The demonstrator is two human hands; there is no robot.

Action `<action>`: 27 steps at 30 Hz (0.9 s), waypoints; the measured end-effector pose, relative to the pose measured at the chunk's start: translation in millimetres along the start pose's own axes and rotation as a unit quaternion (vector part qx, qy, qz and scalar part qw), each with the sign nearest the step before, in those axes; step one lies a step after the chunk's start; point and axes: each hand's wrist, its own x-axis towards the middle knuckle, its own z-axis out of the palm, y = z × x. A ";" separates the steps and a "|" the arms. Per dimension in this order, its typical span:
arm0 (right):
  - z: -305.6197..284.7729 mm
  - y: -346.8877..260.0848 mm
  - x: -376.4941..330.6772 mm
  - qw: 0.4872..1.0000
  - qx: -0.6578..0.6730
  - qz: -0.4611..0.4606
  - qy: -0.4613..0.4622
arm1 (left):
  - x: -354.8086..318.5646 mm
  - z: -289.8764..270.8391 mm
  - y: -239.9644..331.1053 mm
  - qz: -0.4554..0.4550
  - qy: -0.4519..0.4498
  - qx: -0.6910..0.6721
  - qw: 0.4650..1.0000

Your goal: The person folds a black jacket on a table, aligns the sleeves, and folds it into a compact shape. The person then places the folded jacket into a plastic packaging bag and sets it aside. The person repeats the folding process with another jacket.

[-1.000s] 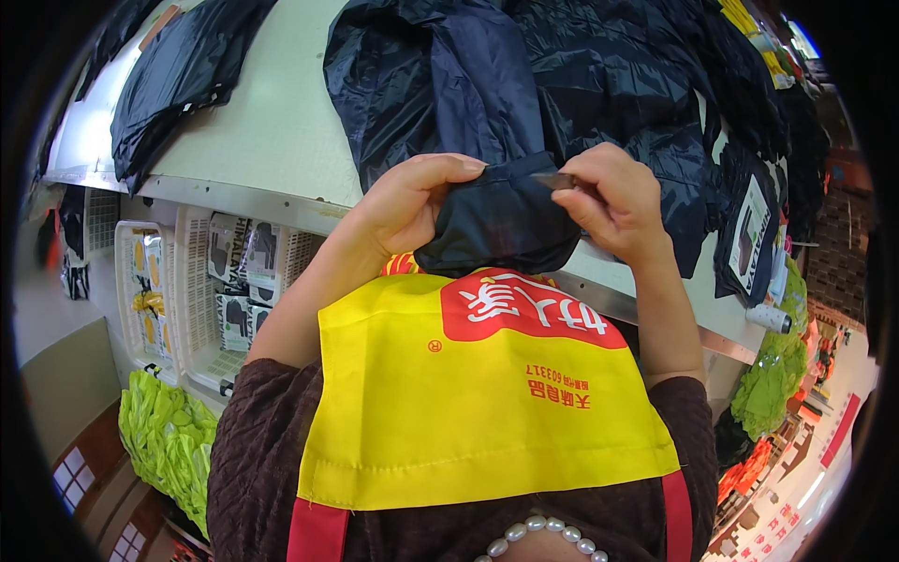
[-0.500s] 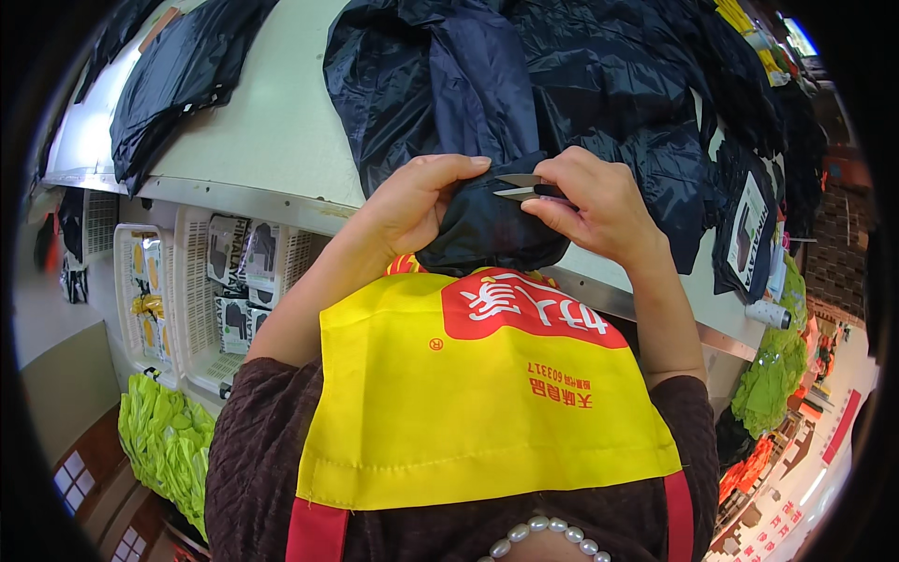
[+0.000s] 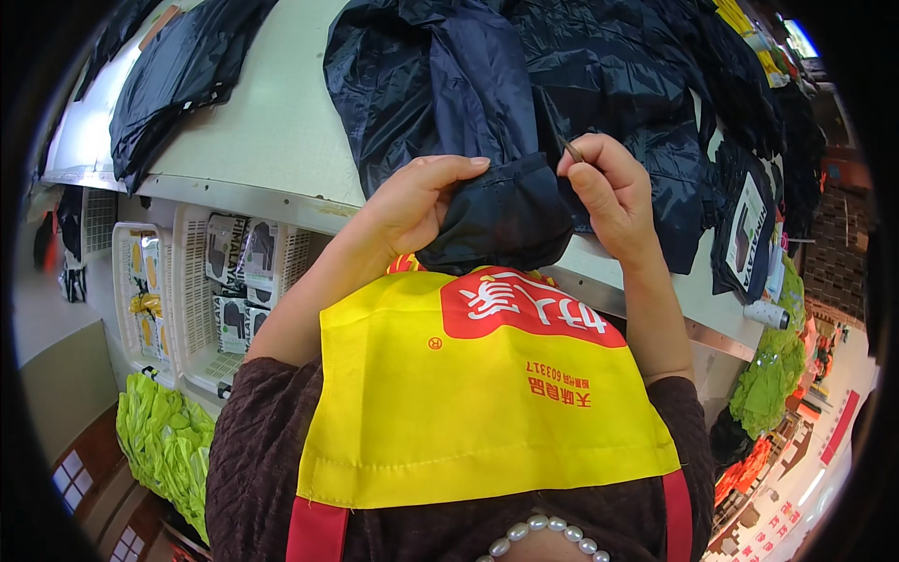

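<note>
A shiny dark navy garment (image 3: pixel 581 84) lies over the table's near edge, one hemmed end (image 3: pixel 501 211) gathered up in front of my apron. My left hand (image 3: pixel 417 201) is closed on the left side of this end, thumb on top and the fingers partly hidden under the cloth. To the right, my right hand (image 3: pixel 609 192) pinches a pair of thread snips (image 3: pixel 568 148), with the blades pointing up and away. Dark cloth behind the blades makes their tips hard to see. The snips stand just right of the hem's edge.
The pale table (image 3: pixel 281 112) has a metal-trimmed edge. More dark garments (image 3: pixel 178 84) lie at its far left. Below stand white baskets (image 3: pixel 197 309) with flat packages. A packaged garment (image 3: pixel 746 225) sits at the right, near a lime-green heap (image 3: pixel 773 365).
My right hand has moved slightly up and right, turning the snips from pointing left across the hem to pointing away. My left hand keeps its hold; the hem now shows more openly.
</note>
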 end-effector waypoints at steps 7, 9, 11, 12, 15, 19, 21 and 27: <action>31.1 16.0 -2.1 0.959 -0.244 -0.142 0.001 | -2.1 4.9 0.0 0.027 -0.025 0.020 0.999; 31.6 15.7 -1.4 0.943 -0.274 -0.190 0.005 | -1.6 5.3 -0.4 0.042 -0.015 0.042 0.998; 31.2 14.0 -2.9 0.924 -0.301 -0.234 0.017 | 0.7 1.7 -2.7 0.073 -0.020 0.069 0.995; 30.2 11.3 -6.2 0.914 -0.315 -0.255 0.026 | 1.7 0.0 -3.4 0.089 -0.022 0.082 0.992; 29.1 -1.6 -10.9 0.938 -0.244 -0.238 -0.060 | 1.7 -3.0 -1.2 0.086 -0.016 0.059 0.994; 17.4 -8.8 -19.5 0.968 -0.143 -0.109 -0.177 | -3.6 6.5 -2.8 0.102 0.056 0.029 0.993; 14.3 -5.3 -18.7 0.979 -0.187 -0.064 -0.042 | -2.1 5.0 -0.5 0.081 0.003 0.046 0.996; 29.7 5.8 -9.1 0.961 -0.248 -0.108 0.053 | -4.3 7.6 -5.3 0.109 -0.020 0.100 0.989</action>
